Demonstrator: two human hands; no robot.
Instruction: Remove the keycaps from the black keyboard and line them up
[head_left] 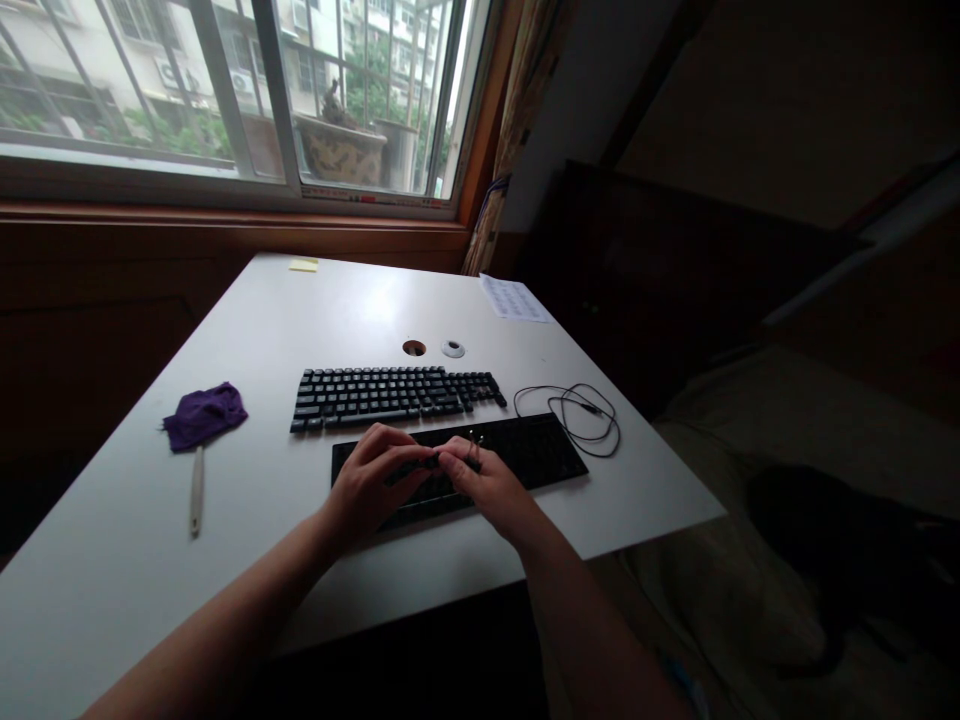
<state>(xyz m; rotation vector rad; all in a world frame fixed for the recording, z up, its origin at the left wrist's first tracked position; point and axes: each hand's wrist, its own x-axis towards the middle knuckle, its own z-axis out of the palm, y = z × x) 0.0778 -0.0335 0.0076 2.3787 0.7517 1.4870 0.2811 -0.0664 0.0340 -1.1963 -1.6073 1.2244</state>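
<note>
My left hand (375, 468) and my right hand (480, 475) meet fingertip to fingertip over a black keyboard base (536, 445). A small dark piece, seemingly a keycap (429, 461), is pinched between my left fingers, touching the right fingertips. Curled around a thin tool, my right hand shows two wire prongs (476, 440) sticking up, like those of a keycap puller. Much of the base's left half is hidden under my hands. Just behind it, black keycaps (367, 395) lie in keyboard-like rows on the white table (262, 520).
A coiled black cable (616, 430) lies right of the base. To the left are a purple cloth (204, 415) and a light-handled tool (196, 495) partly under it. Farther back are a table hole (414, 348), a round white cover (453, 349), a printed sheet (516, 299) and yellow notes (304, 265).
</note>
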